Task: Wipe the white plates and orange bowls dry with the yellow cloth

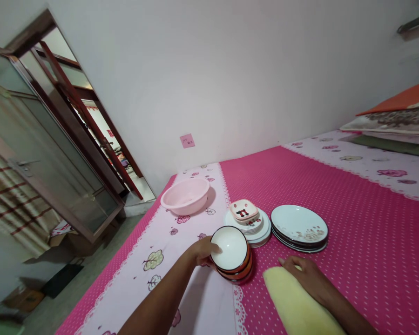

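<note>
My left hand [206, 250] is closed on the rim of a stack of bowls [229, 249], white inside and orange-brown outside with dark rims. The thumb lies over the edge of the top bowl, and the fingers underneath are partly hidden. Beside the bowls, to the right, my right hand [303, 274] is closed on the upper edge of a soft yellow cloth [293, 298]. Just behind the bowls stand stacked white plates [264, 230] with small square patterned bowls [243, 210] on top. Oval dark-rimmed plates [298, 223] form another pile at the right.
A pink basin [185, 196] sits farther back on the left of the bed [282, 172], which has a pink and white cover. Folded bedding [398, 118] is piled at the far right. A wall runs behind; a glass-paned door [52, 135] stands left.
</note>
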`<action>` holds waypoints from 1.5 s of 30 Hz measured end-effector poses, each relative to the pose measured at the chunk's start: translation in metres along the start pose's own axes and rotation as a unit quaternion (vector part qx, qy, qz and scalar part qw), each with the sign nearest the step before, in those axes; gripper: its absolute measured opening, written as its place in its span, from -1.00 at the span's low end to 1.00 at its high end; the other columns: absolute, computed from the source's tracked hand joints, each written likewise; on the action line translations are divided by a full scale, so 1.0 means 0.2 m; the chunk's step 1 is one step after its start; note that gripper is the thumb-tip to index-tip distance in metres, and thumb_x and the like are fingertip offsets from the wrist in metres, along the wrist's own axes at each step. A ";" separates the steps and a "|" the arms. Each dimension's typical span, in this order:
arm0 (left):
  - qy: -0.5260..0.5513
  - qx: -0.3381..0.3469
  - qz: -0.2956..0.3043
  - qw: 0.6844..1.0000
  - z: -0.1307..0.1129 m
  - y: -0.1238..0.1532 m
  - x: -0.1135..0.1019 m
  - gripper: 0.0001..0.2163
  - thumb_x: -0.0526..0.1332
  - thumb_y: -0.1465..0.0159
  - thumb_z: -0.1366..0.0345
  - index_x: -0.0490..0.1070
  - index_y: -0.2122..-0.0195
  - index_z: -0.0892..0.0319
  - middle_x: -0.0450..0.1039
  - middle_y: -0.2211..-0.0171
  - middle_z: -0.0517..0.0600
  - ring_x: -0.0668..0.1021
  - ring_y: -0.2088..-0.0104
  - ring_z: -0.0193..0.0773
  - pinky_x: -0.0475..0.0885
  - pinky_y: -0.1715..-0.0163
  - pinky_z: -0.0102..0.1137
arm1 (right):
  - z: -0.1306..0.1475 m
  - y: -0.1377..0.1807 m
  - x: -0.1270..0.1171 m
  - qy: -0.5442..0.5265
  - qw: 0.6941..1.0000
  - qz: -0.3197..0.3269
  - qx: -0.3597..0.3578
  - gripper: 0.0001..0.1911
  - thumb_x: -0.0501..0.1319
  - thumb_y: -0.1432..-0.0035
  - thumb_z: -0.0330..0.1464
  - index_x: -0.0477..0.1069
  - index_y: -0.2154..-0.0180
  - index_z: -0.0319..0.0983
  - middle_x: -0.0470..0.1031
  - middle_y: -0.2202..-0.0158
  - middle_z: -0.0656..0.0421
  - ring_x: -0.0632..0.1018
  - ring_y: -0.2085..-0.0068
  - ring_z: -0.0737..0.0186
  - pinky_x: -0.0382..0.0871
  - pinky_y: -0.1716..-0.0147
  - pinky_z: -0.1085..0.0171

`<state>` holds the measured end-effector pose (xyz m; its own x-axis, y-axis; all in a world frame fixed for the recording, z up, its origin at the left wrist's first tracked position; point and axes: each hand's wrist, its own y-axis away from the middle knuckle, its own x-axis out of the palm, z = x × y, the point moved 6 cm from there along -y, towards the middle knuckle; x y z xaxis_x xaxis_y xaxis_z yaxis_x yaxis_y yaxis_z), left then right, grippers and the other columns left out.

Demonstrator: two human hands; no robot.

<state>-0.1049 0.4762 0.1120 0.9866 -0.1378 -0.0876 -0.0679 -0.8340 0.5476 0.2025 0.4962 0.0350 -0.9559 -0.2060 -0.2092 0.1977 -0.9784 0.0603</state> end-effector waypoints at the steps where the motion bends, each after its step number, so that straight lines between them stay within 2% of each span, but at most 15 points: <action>1: -0.004 0.000 -0.005 1.000 0.00 0.01 0.00 -0.47 0.41 0.21 0.38 0.48 0.13 0.29 0.53 0.56 0.04 0.55 0.59 -0.10 0.39 0.68 -0.36 | 0.00 0.00 0.00 0.002 1.000 -0.001 0.001 -0.55 0.23 0.08 0.07 0.20 0.62 -0.12 0.36 0.59 0.22 0.39 0.43 0.15 0.28 0.41 0.23; 6: -0.008 0.017 -0.042 0.999 -0.03 0.07 0.01 -0.52 0.50 0.13 0.29 0.53 0.13 0.25 0.54 0.56 0.01 0.54 0.59 -0.16 0.36 0.64 -0.39 | -0.02 -0.01 0.00 0.009 1.000 0.010 0.011 -0.54 0.22 0.06 0.10 0.25 0.58 -0.14 0.34 0.57 0.24 0.35 0.44 0.19 0.23 0.44 0.24; 11: 0.061 0.052 -0.101 0.992 0.00 0.13 0.05 -0.41 0.50 0.14 0.23 0.52 0.02 0.20 0.65 0.23 0.11 0.61 0.34 -0.08 0.45 0.48 -0.34 | 0.01 0.01 0.00 0.000 1.000 0.009 0.014 -0.53 0.22 0.08 0.10 0.14 0.61 -0.10 0.22 0.59 0.29 0.29 0.47 0.23 0.17 0.47 0.25; 16: 0.160 0.092 -0.193 0.964 0.11 0.22 0.17 -0.41 0.36 0.00 0.18 0.42 -0.12 0.11 0.61 0.03 0.12 0.61 0.16 -0.06 0.49 0.36 -0.32 | 0.02 0.01 0.01 -0.007 1.000 0.017 0.016 -0.53 0.22 0.08 0.10 0.15 0.60 -0.10 0.24 0.59 0.28 0.29 0.48 0.23 0.16 0.50 0.26; 21: 0.219 0.135 -0.265 0.929 0.20 0.24 0.29 -0.40 0.27 -0.03 0.30 0.37 -0.17 0.13 0.61 0.08 0.14 0.61 0.06 -0.01 0.54 0.20 -0.24 | 0.01 0.01 0.01 -0.002 1.000 0.009 0.003 -0.52 0.21 0.05 0.10 0.13 0.60 -0.09 0.20 0.60 0.30 0.27 0.48 0.25 0.15 0.51 0.27; 27: 0.214 0.191 -0.331 0.899 0.18 0.22 0.26 -0.41 0.24 0.03 0.43 0.43 -0.12 0.20 0.61 0.09 0.15 0.60 -0.01 -0.01 0.52 0.02 -0.25 | 0.05 0.02 0.00 0.009 1.000 0.006 0.008 -0.54 0.19 0.07 0.10 0.16 0.62 -0.10 0.25 0.61 0.28 0.32 0.48 0.21 0.18 0.48 0.24; 33: 0.196 0.213 -0.356 0.889 0.17 0.21 0.22 -0.38 0.21 0.06 0.45 0.45 -0.12 0.25 0.61 0.09 0.17 0.56 -0.09 0.09 0.50 -0.04 -0.18 | 0.02 0.01 0.01 0.019 1.000 0.016 0.015 -0.54 0.18 0.05 0.11 0.27 0.58 -0.13 0.30 0.57 0.25 0.35 0.44 0.19 0.21 0.43 0.23; 39: 0.212 0.251 -0.344 0.880 0.16 0.22 0.19 -0.34 0.18 0.00 0.40 0.42 -0.21 0.13 0.55 -0.12 0.09 0.52 -0.18 0.02 0.46 -0.12 -0.26 | -0.01 -0.01 0.00 0.019 1.000 0.017 0.013 -0.52 0.20 0.04 0.12 0.23 0.58 -0.13 0.29 0.56 0.25 0.34 0.43 0.19 0.22 0.43 0.24; 45: 0.248 0.283 -0.325 0.868 0.14 0.28 0.19 -0.35 0.16 -0.03 0.38 0.41 -0.23 0.14 0.51 -0.19 0.06 0.50 -0.20 0.00 0.46 -0.13 -0.28 | 0.00 -0.01 0.01 0.016 1.000 0.024 0.005 -0.50 0.21 0.03 0.12 0.17 0.60 -0.12 0.23 0.57 0.27 0.29 0.45 0.22 0.18 0.47 0.25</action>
<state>-0.0754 0.4103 0.1165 0.7768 0.5902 0.2197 0.6035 -0.7974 0.0084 0.2007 0.4979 0.0350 -0.9378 -0.2540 -0.2365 0.2416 -0.9670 0.0805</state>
